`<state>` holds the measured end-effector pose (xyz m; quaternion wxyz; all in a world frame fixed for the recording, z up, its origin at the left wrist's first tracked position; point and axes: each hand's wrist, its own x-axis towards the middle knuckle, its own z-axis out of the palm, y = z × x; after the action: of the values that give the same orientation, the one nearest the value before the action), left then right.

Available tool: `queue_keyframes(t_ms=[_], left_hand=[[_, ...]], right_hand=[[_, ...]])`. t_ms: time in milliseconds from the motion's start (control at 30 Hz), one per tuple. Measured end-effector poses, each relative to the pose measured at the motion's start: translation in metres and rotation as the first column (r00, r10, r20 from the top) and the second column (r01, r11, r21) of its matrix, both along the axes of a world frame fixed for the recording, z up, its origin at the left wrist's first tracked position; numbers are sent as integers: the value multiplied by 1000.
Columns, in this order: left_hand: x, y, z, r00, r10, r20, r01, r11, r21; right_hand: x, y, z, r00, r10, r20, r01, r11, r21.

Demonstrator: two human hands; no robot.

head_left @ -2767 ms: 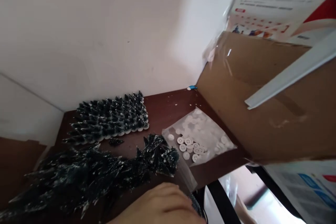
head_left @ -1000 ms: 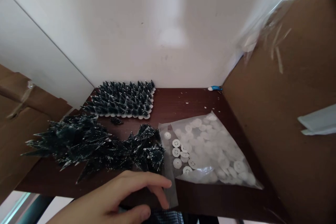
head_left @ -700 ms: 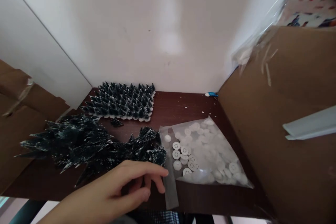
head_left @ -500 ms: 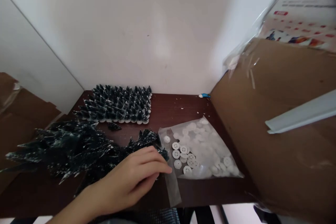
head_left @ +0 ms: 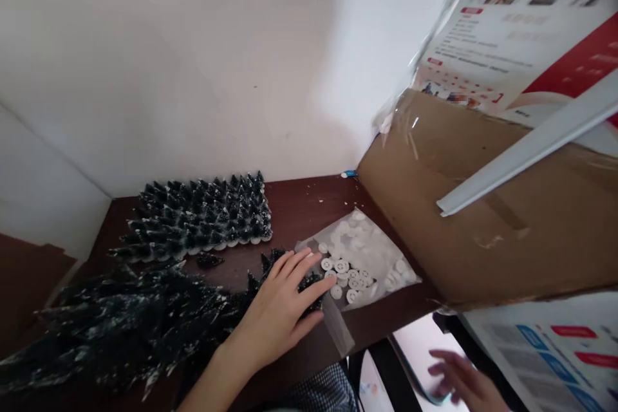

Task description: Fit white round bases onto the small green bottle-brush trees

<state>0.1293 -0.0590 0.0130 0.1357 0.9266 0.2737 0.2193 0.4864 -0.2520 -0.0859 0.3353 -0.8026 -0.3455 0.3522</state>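
Note:
My left hand (head_left: pixel 282 309) lies flat on the right end of a loose heap of small dark green frosted toy trees (head_left: pixel 120 322), fingers spread, gripping nothing. Its fingertips reach the edge of a clear plastic bag of white round discs (head_left: pixel 371 257). Behind the heap, a tight block of the same trees on white bases (head_left: pixel 203 219) stands upright near the wall. My right hand (head_left: pixel 458 376) is blurred at the lower right, below the table edge, fingers apart and empty.
The dark brown table (head_left: pixel 299 206) ends at a white wall. A large cardboard box (head_left: pixel 483 219) closes off the right side, with a white strip (head_left: pixel 526 148) and a printed sheet (head_left: pixel 521 32) above it. A small blue item (head_left: pixel 350 174) lies at the back corner.
My left hand slid forward from the table's front edge onto the loose trees and spread its fingers toward the bag. My right hand came into view at the lower right. The view swung around.

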Motion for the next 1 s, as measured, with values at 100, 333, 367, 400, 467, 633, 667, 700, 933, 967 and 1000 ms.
queue_keyframes(t_ms=[100, 333, 367, 400, 467, 633, 667, 700, 933, 967, 1000], left_hand=[[-3, 1, 0, 1000, -6, -22, 5, 999, -54], [-17, 13, 9, 999, -1, -51, -5, 993, -116], [-19, 15, 9, 999, 0, -50, -6, 993, -121], [-21, 17, 9, 999, 3, -46, -8, 992, -126], [-23, 18, 8, 999, 11, -43, -17, 991, -135], [-21, 17, 5, 997, 26, -67, -37, 985, -167], [-20, 16, 4, 997, 31, -67, -42, 985, -167], [-20, 16, 3, 997, 38, -63, -48, 985, -165], [-21, 11, -1, 996, 83, -20, -85, 987, -137], [-22, 11, -1, 996, 89, -12, -90, 987, -135], [-22, 11, -1, 996, 94, -4, -94, 986, -134]], right_hand=[[-15, 39, 40, 977, 45, 207, -89, 974, 209], [-53, 125, 122, 763, 313, 565, -558, 761, 332], [-56, 133, 128, 686, 409, 602, -657, 704, 269], [-58, 141, 132, 611, 481, 629, -726, 658, 202], [-61, 155, 135, 501, 559, 661, -788, 610, 81], [-61, 183, 124, 405, 566, 718, -824, 567, 17], [-59, 186, 121, 408, 557, 723, -831, 555, 41], [-56, 188, 119, 422, 541, 728, -833, 548, 76], [-28, 181, 132, 640, 326, 696, -694, 634, 341], [-27, 179, 135, 651, 308, 694, -678, 647, 349], [-26, 177, 137, 657, 293, 695, -665, 660, 350]])
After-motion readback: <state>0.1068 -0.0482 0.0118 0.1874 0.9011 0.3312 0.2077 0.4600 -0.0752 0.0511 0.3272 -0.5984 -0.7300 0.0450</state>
